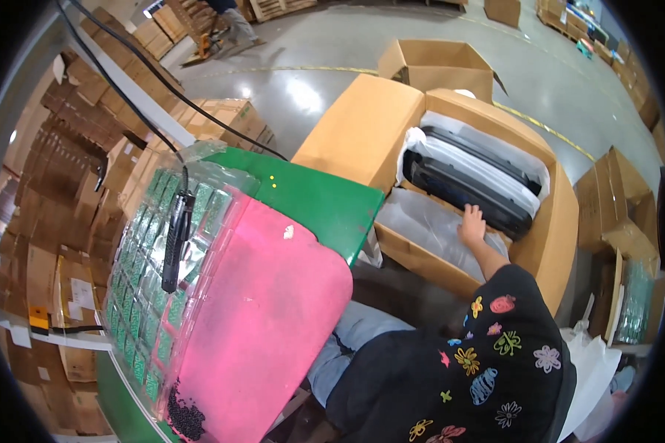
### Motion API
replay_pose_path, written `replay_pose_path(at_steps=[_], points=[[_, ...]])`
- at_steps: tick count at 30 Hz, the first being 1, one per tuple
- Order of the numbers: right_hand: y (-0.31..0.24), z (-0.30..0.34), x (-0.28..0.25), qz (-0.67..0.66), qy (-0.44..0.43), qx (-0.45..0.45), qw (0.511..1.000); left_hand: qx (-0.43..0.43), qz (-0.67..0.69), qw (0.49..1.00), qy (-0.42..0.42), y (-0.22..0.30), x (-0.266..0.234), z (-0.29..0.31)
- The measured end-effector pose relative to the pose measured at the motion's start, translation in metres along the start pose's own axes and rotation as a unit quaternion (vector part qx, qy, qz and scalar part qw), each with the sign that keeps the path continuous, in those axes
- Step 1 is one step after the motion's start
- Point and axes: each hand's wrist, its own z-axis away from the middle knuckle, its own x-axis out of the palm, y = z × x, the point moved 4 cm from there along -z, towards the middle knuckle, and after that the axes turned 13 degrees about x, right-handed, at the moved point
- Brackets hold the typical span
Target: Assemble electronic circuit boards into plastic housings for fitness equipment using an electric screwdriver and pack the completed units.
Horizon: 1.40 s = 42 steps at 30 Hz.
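Note:
My right hand reaches into a large open cardboard box. Its fingers are apart, close to the near side of a long black, glossy moulded plastic piece; whether they touch it I cannot tell. Beyond it lies a second black piece, with white wrapping between and around the two. A clear plastic bag is in the box, left of my hand. My left hand does not show.
To the left stands a green table with a pink mat. On it are a clear compartment tray with green pieces, a black corded electric screwdriver, and small black parts. More cartons stand around. Another person is far off.

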Motion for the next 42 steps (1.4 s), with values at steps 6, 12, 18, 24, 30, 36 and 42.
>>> replay_pose_path(at_steps=[6, 12, 18, 24, 30, 36, 42], points=[[-0.005, 0.017, -0.083, 0.005, 0.223, 0.031, 0.974, 0.018, 0.018, 0.995, -0.098, 0.033, 0.039, 0.01], [0.024, 0.011, -0.046, 0.103, -0.003, -0.08, 0.991, -0.076, 0.295, 0.906, -0.294, 0.122, 0.14, 0.104], [0.007, 0.1, -0.156, -0.143, 0.057, -0.156, 0.976, 0.177, 0.465, 0.537, -0.681, 0.216, 0.227, 0.225], [-0.027, 0.211, -0.311, -0.512, -0.218, -0.168, 0.814, 0.267, 0.503, 0.514, -0.642, 0.249, 0.286, 0.323], [-0.112, 0.333, -0.386, -0.447, -0.247, -0.406, 0.758, 0.023, 0.562, 0.671, -0.483, 0.248, 0.261, 0.302], [-0.169, 0.467, -0.419, -0.028, 0.19, -0.786, 0.587, -0.391, 0.601, 0.639, -0.279, 0.166, 0.196, 0.169], [-0.176, 0.567, -0.406, -0.019, 0.315, -0.875, 0.368, -0.427, 0.472, 0.739, -0.223, 0.098, 0.109, 0.101]])
